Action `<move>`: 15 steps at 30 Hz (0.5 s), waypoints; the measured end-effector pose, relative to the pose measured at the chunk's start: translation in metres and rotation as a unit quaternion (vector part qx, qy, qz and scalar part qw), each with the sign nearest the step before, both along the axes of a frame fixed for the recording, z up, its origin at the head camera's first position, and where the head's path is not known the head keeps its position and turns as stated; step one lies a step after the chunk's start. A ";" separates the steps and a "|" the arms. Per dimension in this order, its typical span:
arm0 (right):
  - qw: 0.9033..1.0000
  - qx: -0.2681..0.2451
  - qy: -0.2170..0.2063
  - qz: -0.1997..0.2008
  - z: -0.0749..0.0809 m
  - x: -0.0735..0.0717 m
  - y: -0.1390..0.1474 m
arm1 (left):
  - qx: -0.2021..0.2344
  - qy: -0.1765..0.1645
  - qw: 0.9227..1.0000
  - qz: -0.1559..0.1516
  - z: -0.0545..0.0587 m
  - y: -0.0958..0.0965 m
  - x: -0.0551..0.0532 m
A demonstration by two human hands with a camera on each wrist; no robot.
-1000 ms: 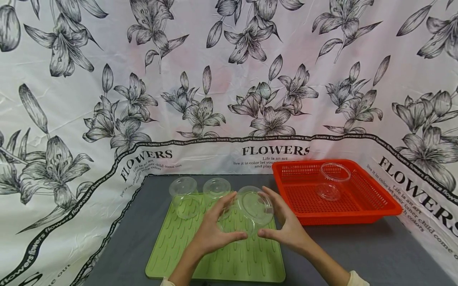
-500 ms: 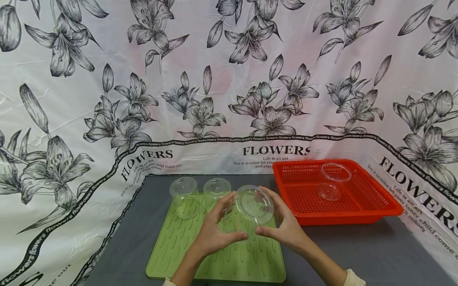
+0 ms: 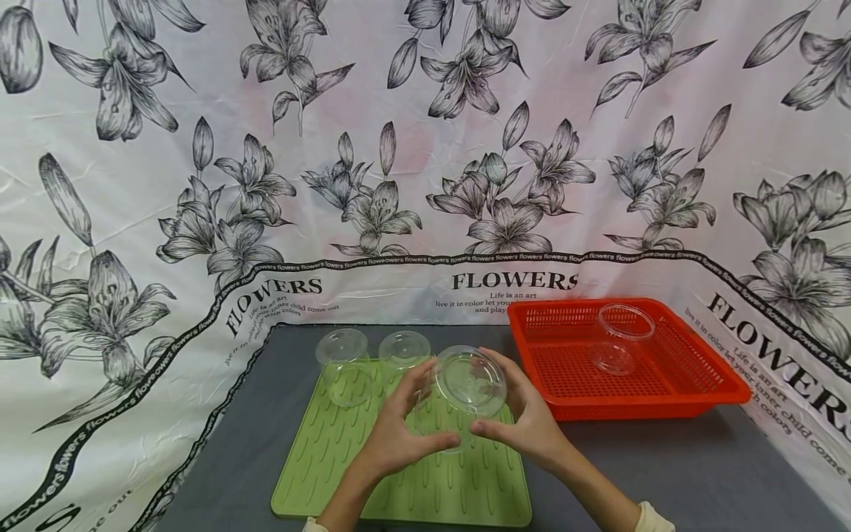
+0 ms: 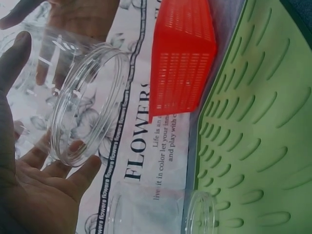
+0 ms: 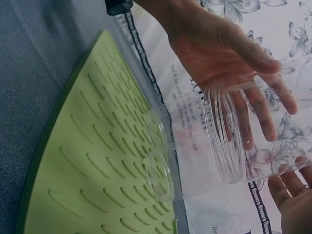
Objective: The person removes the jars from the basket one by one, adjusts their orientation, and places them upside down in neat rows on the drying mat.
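A clear plastic jar (image 3: 469,378) is held between both hands above the green ridged mat (image 3: 346,473). Its base faces up toward the head camera, and its ringed rim (image 4: 90,105) points down at the mat. My left hand (image 3: 407,428) grips the jar's left side, thumb toward me and fingers around the far side. On the opposite side, my right hand (image 3: 528,417) holds it in the same way. Two more clear jars, a left one (image 3: 342,355) and a middle one (image 3: 404,350), stand rim down along the mat's back edge.
To the right, a red plastic basket (image 3: 631,410) sits on the grey table (image 3: 631,458), with one clear jar (image 3: 623,325) standing mouth up inside it. A floral cloth (image 3: 399,162) hangs behind the table.
The held jar has tilted slightly, and my right hand has shifted a little to the left with its thumb closer to the left thumb. The other jars and the basket stay put.
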State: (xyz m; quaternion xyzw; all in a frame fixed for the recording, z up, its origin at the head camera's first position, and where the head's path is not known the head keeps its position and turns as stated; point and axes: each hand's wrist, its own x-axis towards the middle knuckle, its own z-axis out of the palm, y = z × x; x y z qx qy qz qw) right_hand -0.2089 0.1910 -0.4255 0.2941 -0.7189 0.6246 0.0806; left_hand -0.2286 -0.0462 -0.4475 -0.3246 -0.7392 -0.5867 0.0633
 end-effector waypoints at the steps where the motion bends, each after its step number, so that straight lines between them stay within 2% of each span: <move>1: 1.000 0.002 0.002 -0.002 0.000 0.000 -0.001 | -0.001 -0.004 1.000 0.002 0.000 0.000 0.000; 9: 1.000 0.003 0.001 -0.024 -0.002 -0.003 -0.003 | -0.015 -0.009 1.000 0.024 -0.003 -0.011 0.001; 15: 0.999 0.010 -0.014 -0.049 -0.004 -0.005 0.000 | -0.019 0.029 0.998 0.059 -0.010 -0.031 -0.003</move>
